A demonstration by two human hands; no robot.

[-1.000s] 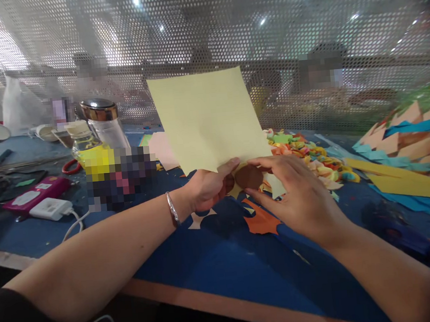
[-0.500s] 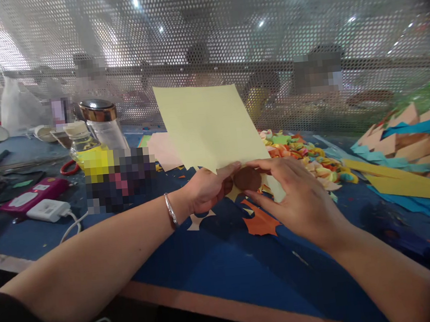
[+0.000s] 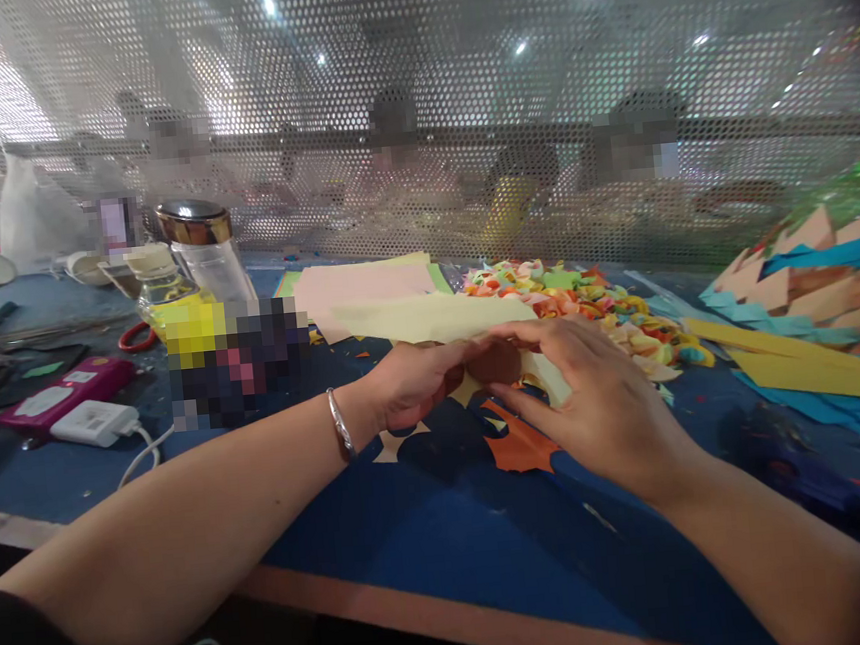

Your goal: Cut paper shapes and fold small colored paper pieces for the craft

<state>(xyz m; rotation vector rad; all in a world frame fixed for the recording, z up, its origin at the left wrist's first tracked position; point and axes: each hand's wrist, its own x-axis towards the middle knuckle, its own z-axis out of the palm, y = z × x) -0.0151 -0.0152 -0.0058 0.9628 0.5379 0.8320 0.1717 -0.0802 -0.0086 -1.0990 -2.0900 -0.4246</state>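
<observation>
A pale yellow sheet of paper (image 3: 437, 317) stretches away from my hands, tilted low so that I see it almost edge-on. My left hand (image 3: 416, 384), with a silver bangle at the wrist, pinches its near edge. My right hand (image 3: 593, 379) has thumb and index finger curved around a brown round piece (image 3: 495, 362) at that same edge; part of the paper hangs down by its palm. Fingers hide some of the round piece's rim. Below the hands, an orange paper scrap (image 3: 520, 440) and a cream scrap (image 3: 401, 443) lie on the blue table (image 3: 418, 534).
Behind the sheet are stacked coloured papers (image 3: 366, 280) and a pile of small curled paper pieces (image 3: 610, 312). Folded paper strips (image 3: 811, 299) stand at right. Bottles (image 3: 202, 252), a purple box (image 3: 67, 394) and a white charger (image 3: 96, 422) occupy the left. A perforated screen (image 3: 437, 61) rises behind.
The yellow sheet has swung down from standing raised to lying nearly flat, uncovering the papers and more of the curled pieces behind it. Both hands have stayed almost in place.
</observation>
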